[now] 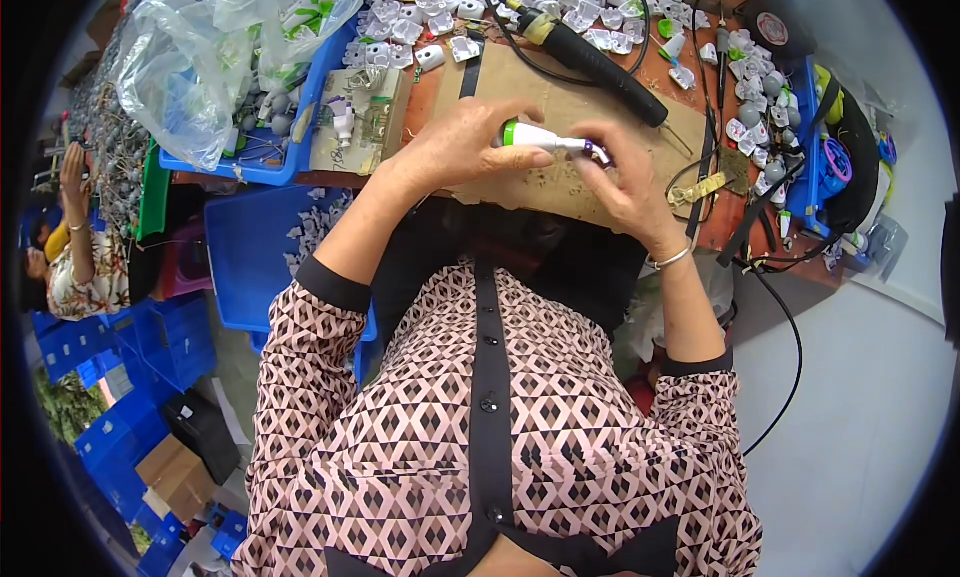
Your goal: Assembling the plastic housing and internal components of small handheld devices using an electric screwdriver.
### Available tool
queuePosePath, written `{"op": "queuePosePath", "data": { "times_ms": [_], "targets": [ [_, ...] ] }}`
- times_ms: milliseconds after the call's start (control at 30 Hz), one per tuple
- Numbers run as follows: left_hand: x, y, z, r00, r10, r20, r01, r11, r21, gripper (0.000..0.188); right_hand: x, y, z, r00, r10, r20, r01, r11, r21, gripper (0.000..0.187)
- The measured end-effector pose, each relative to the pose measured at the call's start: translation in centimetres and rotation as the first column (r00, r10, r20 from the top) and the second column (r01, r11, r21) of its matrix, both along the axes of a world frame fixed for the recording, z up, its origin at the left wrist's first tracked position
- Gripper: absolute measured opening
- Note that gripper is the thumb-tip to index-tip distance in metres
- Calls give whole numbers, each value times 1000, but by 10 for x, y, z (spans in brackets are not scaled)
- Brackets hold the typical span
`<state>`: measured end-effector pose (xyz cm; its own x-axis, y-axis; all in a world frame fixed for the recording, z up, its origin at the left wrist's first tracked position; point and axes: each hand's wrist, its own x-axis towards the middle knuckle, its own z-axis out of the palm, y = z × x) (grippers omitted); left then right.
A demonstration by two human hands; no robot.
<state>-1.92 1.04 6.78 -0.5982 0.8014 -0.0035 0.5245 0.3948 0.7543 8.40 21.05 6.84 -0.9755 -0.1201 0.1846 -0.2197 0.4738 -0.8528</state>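
Above the cardboard sheet (pixel 500 82), I hold a small white tapered plastic device (pixel 537 138) with a green ring at its wide end. My left hand (pixel 465 147) is closed round that wide end, the thumb lying along the near side. My right hand (pixel 630 182) is curled at the narrow tip, its fingers closed on a small dark and shiny end piece (pixel 597 153). Its exact kind is partly hidden by the fingers. A black corded tool (pixel 600 72), like an electric screwdriver with a thin bit, lies just beyond my hands.
Many white plastic shells (pixel 395 22) cover the far bench. A blue bin (pixel 300 142) with clear bags stands left, beside a small block (pixel 345 127) holding parts. Cables (pixel 708 87) and another blue bin (pixel 815 147) lie right. Another person (pixel 85 267) sits far left.
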Motion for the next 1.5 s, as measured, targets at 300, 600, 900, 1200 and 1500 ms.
{"op": "queuePosePath", "data": {
  "times_ms": [300,600,900,1200,1500],
  "targets": [
    [13,7,-15,971,-30,-238,43,998,51,33,-1,-5,-35,929,0,-369,123,943,309,17],
    [17,4,-24,963,-13,-268,42,994,101,21,7,-19,-29,948,-130,290,209,943,-259,15],
    [8,0,-17,998,-30,-51,33,997,72,24,-11,-19,-33,985,-73,-158,66,997,-50,16],
    [11,-7,-32,498,-198,844,-307,870,386,43,-65,-30,-13,949,204,238,-6,771,-637,30],
    [13,-8,-39,369,-402,838,-425,729,537,41,-73,-40,-11,938,206,278,26,758,-652,32]
  ]
}}
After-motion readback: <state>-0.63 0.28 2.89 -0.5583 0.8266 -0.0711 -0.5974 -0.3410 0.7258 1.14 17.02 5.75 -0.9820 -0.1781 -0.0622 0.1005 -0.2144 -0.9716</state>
